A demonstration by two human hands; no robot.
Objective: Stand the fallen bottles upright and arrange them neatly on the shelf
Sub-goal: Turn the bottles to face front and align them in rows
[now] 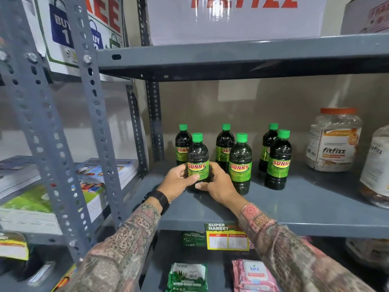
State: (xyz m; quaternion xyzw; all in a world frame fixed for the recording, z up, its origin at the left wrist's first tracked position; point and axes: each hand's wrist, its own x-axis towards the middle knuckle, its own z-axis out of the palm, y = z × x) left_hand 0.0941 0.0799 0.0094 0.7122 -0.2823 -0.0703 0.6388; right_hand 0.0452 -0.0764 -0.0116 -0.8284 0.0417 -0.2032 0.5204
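Several dark green SUNNY bottles with green caps stand upright on the grey shelf [294,209] in two rows. The front left bottle [197,157] is gripped low down by both hands: my left hand [179,182] wraps its left side and my right hand [216,182] its right side. To its right stand the front middle bottle [240,163] and the front right bottle [278,161]. Behind them are three more: back left bottle [182,144], back middle bottle [224,144], back right bottle [268,144]. No bottle lies on its side.
A clear fitfizz jar [333,142] with an orange lid stands at the right, another jar [376,165] at the far right edge. Grey shelf uprights [154,121] stand left of the bottles. A price tag [227,236] hangs on the shelf front. Packets [187,277] lie below.
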